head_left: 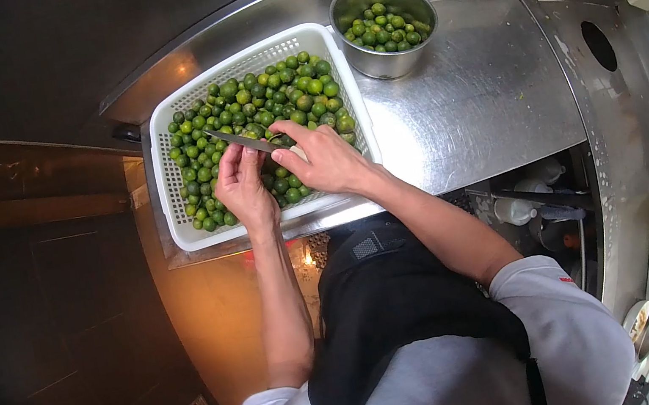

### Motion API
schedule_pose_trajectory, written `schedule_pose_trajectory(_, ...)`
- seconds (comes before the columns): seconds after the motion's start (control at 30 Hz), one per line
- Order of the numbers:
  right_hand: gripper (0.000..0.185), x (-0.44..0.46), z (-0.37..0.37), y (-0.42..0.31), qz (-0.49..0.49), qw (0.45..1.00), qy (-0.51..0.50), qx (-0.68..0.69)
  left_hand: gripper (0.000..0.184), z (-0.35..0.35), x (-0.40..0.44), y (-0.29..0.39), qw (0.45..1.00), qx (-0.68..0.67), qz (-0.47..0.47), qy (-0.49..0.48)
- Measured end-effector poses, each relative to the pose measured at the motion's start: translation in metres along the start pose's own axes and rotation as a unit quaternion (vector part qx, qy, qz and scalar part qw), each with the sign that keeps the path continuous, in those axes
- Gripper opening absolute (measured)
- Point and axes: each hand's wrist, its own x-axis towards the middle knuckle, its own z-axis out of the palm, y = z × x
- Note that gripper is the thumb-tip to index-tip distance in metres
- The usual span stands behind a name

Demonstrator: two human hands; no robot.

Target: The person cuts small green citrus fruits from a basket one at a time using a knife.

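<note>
A white plastic basket stands on the steel counter, filled with small green limes. Over its near side, my right hand grips a knife by its pale handle, the blade pointing left and away from me. My left hand is closed just beneath the blade, thumb and fingers pinched together. Whatever lies between those fingertips is hidden or too small to name. More limes lie in a round steel pot beyond the basket's right corner.
The steel counter extends right to a sloped metal section with a dark oval hole. Below the counter is an open shelf with white bottles. A raised steel edge runs along the back. Bowls sit at lower right.
</note>
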Motion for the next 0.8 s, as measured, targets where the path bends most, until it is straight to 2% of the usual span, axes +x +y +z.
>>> schedule_pose_trajectory(0.07, 0.046, 0.001, 0.002, 0.001, -0.030, 0.999, 0.022, 0.004, 0.024, 0.002, -0.001, 0.001, 1.000, 0.024, 0.000, 0.008)
schedule_pose_trajectory(0.17, 0.043, 0.004, -0.006, -0.009, 0.032, 0.999, -0.034, 0.011, 0.025, 0.003, -0.004, 0.001, 0.997, 0.072, 0.015, 0.005)
schedule_pose_trajectory(0.2, 0.042, 0.005, -0.005, -0.007, 0.027, 0.999, -0.024, 0.019, 0.025, 0.002, -0.005, 0.001, 0.996, 0.090, 0.024, 0.001)
schedule_pose_trajectory(0.4, 0.037, 0.007, 0.001, 0.007, -0.021, 0.999, -0.001, 0.024, 0.025, 0.004, 0.000, 0.004, 0.998, 0.042, 0.020, 0.040)
schedule_pose_trajectory(0.47, 0.036, 0.005, 0.001, 0.007, -0.046, 0.998, 0.015, 0.027, 0.026, 0.006, -0.003, 0.004, 0.998, 0.054, 0.028, 0.019)
schedule_pose_trajectory(0.63, 0.038, 0.011, -0.002, 0.008, 0.029, 0.998, -0.019, 0.056, 0.026, 0.007, -0.009, 0.004, 0.993, 0.113, 0.035, -0.027)
schedule_pose_trajectory(0.8, 0.045, 0.010, -0.005, -0.002, 0.085, 0.984, -0.029, 0.155, 0.026, 0.010, -0.009, 0.007, 0.998, 0.063, 0.016, -0.017)
